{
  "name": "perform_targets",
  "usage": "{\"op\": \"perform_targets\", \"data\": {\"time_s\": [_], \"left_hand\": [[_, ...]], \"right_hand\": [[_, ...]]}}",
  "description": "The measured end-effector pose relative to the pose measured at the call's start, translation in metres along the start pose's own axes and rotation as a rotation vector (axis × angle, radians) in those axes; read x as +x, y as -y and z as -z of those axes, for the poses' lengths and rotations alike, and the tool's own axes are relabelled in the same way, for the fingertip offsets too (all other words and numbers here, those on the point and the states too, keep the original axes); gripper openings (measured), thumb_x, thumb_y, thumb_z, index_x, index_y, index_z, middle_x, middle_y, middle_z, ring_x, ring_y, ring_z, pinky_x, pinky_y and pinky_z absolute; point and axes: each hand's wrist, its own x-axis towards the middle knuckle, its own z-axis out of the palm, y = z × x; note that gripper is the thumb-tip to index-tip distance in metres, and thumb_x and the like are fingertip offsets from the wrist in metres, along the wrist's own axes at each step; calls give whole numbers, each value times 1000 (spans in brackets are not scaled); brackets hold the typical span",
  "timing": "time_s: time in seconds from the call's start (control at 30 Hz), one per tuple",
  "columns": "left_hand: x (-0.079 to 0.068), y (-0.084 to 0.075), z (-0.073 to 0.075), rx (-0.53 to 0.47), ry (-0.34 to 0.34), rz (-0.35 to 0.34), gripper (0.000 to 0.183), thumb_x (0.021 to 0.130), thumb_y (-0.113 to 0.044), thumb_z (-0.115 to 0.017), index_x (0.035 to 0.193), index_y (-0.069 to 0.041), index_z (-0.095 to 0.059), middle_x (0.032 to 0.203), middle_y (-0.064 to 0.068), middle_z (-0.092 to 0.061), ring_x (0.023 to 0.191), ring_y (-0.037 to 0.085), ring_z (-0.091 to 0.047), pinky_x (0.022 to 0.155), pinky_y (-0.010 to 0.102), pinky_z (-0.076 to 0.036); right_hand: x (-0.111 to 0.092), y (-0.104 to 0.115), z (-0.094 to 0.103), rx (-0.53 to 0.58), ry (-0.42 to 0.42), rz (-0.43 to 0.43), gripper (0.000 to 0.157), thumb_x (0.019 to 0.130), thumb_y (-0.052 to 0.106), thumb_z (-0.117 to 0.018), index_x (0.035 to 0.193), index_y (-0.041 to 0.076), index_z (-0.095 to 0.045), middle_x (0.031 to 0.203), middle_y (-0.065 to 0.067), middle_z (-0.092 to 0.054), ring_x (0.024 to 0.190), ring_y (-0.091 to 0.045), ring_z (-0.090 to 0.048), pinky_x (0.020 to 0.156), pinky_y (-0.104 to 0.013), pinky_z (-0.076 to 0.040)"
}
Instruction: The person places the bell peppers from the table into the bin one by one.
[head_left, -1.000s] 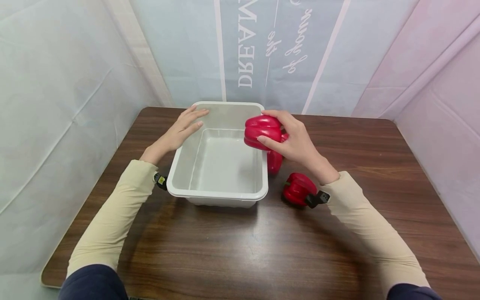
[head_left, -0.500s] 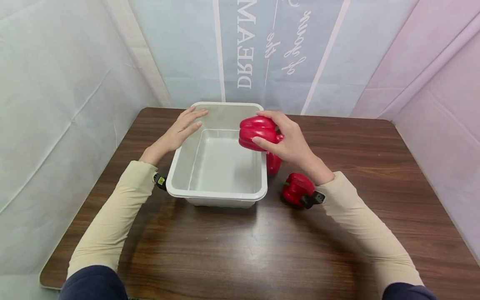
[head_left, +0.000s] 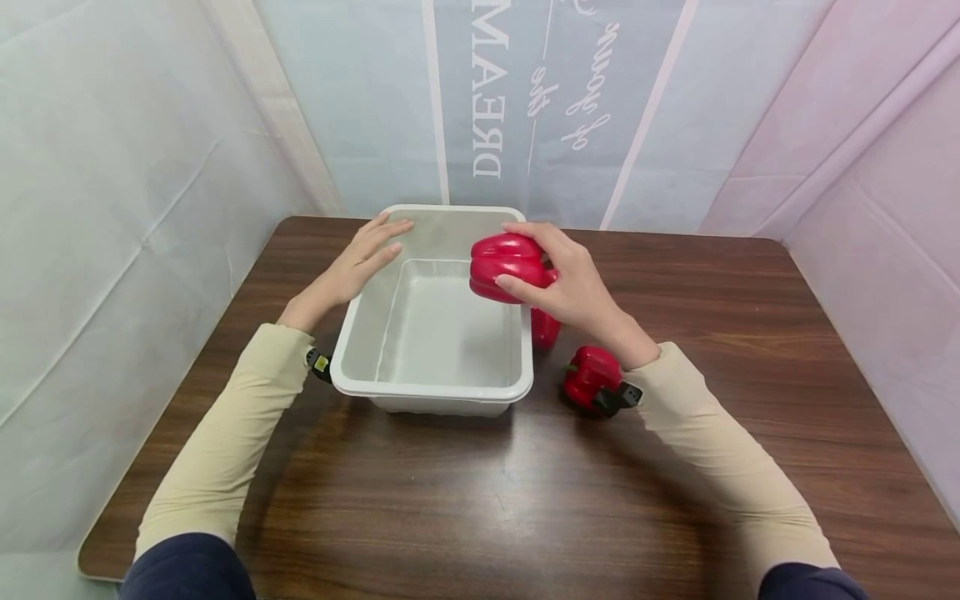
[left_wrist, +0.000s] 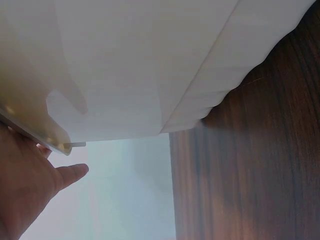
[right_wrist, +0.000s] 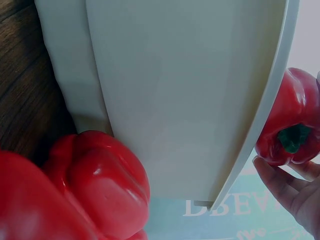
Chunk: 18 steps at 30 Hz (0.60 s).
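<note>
A red bell pepper [head_left: 504, 260] with a green stem is gripped in my right hand [head_left: 570, 275], thumb on the near side and fingers on the far side. It hangs over the right rim of the white plastic bin [head_left: 431, 392]. In the right wrist view the same pepper [right_wrist: 295, 112] shows beyond the bin's edge. My left hand [head_left: 356, 262] lies over the bin's left rim, its fingers extended. The left wrist view has the left hand [left_wrist: 35, 182] at the rim, beside the bin's outer wall [left_wrist: 115, 70].
Right of the bin, a red bell pepper [head_left: 543, 327] lies against its wall, partly hidden by my right hand. Nearer sits another pepper [head_left: 592, 373], overlapped by the black wrist camera [head_left: 618, 398]. All stand on a dark wooden table [head_left: 450, 500] before a printed cloth backdrop [head_left: 375, 108].
My right hand has carried the gripped pepper a little to the left, farther over the bin's opening. The left hand has stayed at the left rim.
</note>
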Motion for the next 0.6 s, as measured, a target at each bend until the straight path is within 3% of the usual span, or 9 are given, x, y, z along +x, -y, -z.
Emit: {"op": "perform_targets", "data": {"time_s": [0.6], "left_hand": [[-5, -2, -6, -6, -32, -41, 45, 99, -28, -37, 141, -9, -40, 147, 13, -34, 143, 28, -5, 113, 51, -3]], "right_hand": [[-5, 4, -9, 5, 46, 0, 62, 74, 36, -75, 130, 26, -49, 121, 3, -54, 105, -12, -53, 76, -35, -54]]}}
